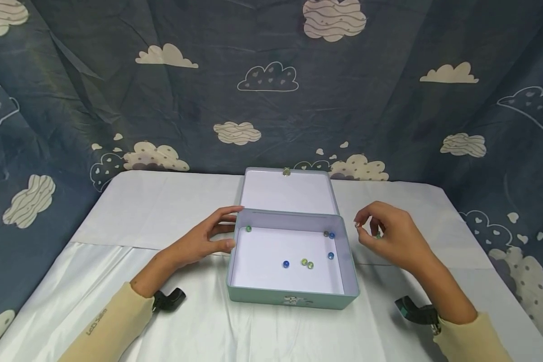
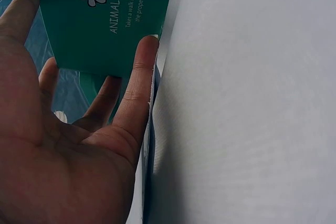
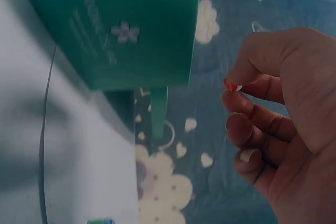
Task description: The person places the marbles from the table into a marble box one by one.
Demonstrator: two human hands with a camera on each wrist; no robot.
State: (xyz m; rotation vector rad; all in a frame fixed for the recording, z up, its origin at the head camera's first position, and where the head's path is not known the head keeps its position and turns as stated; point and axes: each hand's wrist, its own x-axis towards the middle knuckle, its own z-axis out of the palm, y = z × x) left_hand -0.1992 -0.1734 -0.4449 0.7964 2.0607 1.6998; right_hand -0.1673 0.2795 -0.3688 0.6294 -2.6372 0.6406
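Note:
A pale green tin box (image 1: 291,297) stands on the table with its lid (image 1: 289,191) raised at the back. Inside lie several marbles, among them a green marble (image 1: 248,229) in the far left corner and a blue marble (image 1: 286,264) nearer the front. My left hand (image 1: 199,239) rests against the box's left side, fingers extended; the left wrist view shows them along its printed green wall (image 2: 100,24). To the right of the box, my right hand (image 1: 391,234) pinches a small red-and-white marble (image 3: 231,85) between thumb and index finger.
A green marble (image 1: 378,235) shows beyond the right hand's fingers. Green and blue marbles (image 3: 100,221) appear at the bottom edge of the right wrist view. White cloth (image 1: 199,322) covers the table. Behind it hangs a dark blue curtain (image 1: 262,110) with clouds.

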